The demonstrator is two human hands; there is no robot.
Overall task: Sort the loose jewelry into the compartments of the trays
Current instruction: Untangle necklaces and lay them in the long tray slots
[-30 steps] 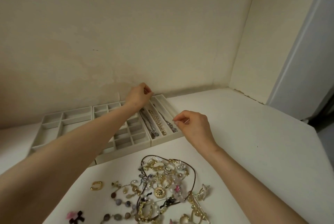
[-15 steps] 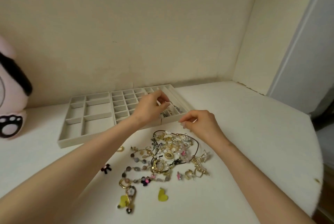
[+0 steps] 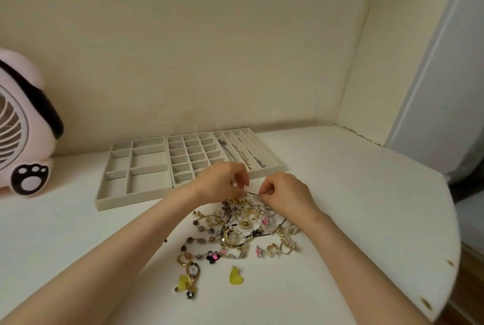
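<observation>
Gently, with left hand (image 3: 220,184) and right hand (image 3: 286,195) both pinched on the thin dark strand (image 3: 252,193) at the far edge of the jewelry pile (image 3: 235,235), just before the trays (image 3: 125,201), tease upward slowly, never dragging tangled neighbours along.

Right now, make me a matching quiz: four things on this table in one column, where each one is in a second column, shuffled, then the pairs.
1. pink fan
2. lone yellow heart
3. gold chain
4. left hand

A. in a long slot of the right tray
B. far left of the table
C. lying loose, nearer than the jewelry pile
D. pinching a thin strand above the pile

Pairs: 1-B, 2-C, 3-A, 4-D
</observation>
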